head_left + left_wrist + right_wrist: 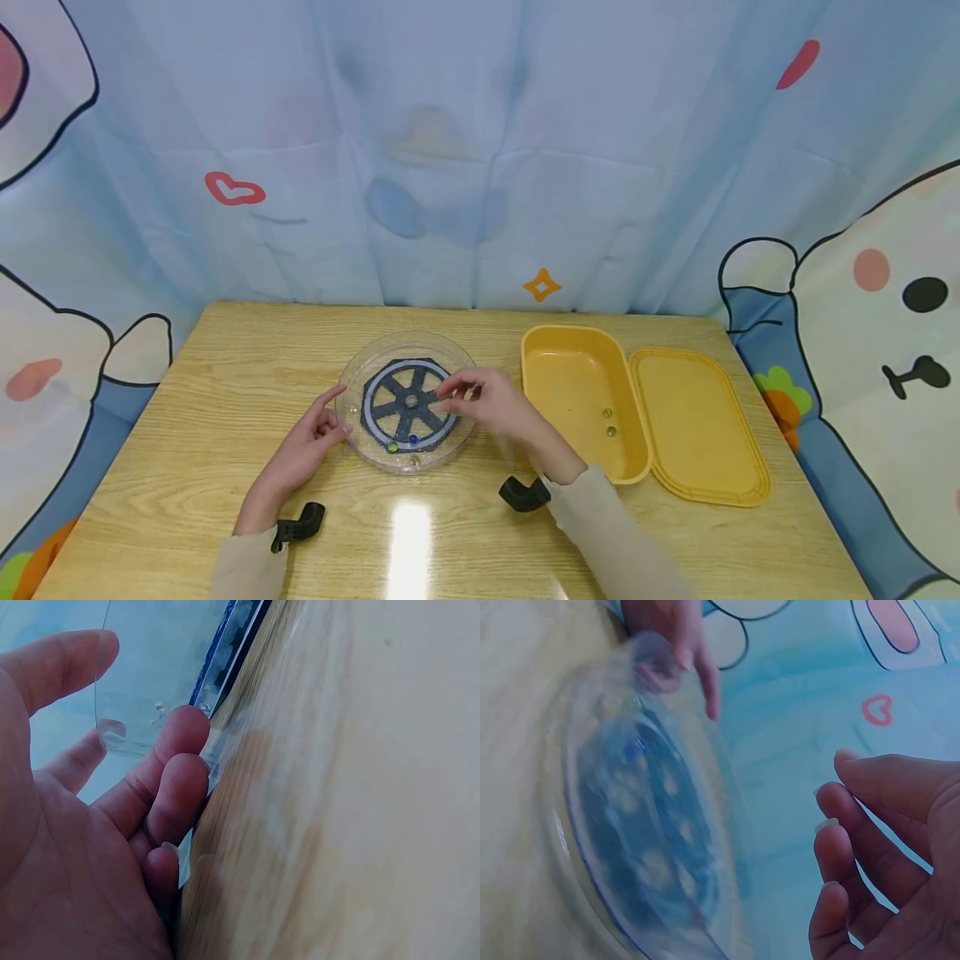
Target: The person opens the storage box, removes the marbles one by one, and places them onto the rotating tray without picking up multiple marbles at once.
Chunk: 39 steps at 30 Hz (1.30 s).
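Note:
A clear round dish [450,457] stands on the table, with a dark spoked wheel pattern [411,402] inside. Near its front lie small glass marbles, among them a blue marble [413,438] and a green marble [393,447]. My left hand [307,442] rests against the dish's left wall, its thumb and index finger spread along it; in the left wrist view the other fingers bend loosely beside the wall. Over the dish's right side hovers my right hand [491,404]. Its thumb and index fingertips come close together with a small gap, and nothing shows between them [829,776].
A yellow tub [577,375] to the right of the dish holds two clear marbles [609,422]. Its flat yellow lid [701,425] lies just beyond it. A printed curtain [465,167] hangs along the table's back edge.

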Motion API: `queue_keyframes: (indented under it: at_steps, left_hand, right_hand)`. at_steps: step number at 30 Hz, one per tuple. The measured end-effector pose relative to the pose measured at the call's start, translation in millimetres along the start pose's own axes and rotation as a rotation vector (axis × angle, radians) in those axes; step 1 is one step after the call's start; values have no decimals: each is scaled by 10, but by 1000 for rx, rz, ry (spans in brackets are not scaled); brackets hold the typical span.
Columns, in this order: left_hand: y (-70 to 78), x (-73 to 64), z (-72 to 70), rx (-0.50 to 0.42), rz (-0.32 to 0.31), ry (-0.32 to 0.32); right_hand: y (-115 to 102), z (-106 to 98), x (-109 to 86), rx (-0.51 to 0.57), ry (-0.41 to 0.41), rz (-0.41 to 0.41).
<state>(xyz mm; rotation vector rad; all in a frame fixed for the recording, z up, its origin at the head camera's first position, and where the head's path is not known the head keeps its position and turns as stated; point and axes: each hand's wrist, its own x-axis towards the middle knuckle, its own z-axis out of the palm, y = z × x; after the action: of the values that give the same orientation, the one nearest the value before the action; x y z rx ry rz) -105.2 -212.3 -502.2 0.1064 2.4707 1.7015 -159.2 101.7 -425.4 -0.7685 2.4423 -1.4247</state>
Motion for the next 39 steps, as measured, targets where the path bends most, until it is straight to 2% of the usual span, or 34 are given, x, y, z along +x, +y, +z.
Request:
queue_keyframes:
  at_steps: [7,12,17,22,27,36,39]
  left_hand:
    - [7,-2,4,-2,-8,3]
    - [12,2,-10,-2,-8,6]
    - [-12,11,-13,4,-4,8]
    - [-26,18,1,5,2,4]
    - [-44,24,15,7,1,0]
    - [-15,15,20,-3,-1,-12]
    - [-10,9,10,-1,-11,-1]
  right_hand:
    - [63,-425,-53,-80,75,-15]
    - [125,-753,-129,-130,104,5]
    - [233,-1035,-213,-187,77,12]
    - [420,-1225,-286,-283,13,1]
    - [651,-1290,-325,-252,-119,36]
    - [924,-1181,-340,-46,-554,117]
    - [949,-1106,-328,-30,-647,145]
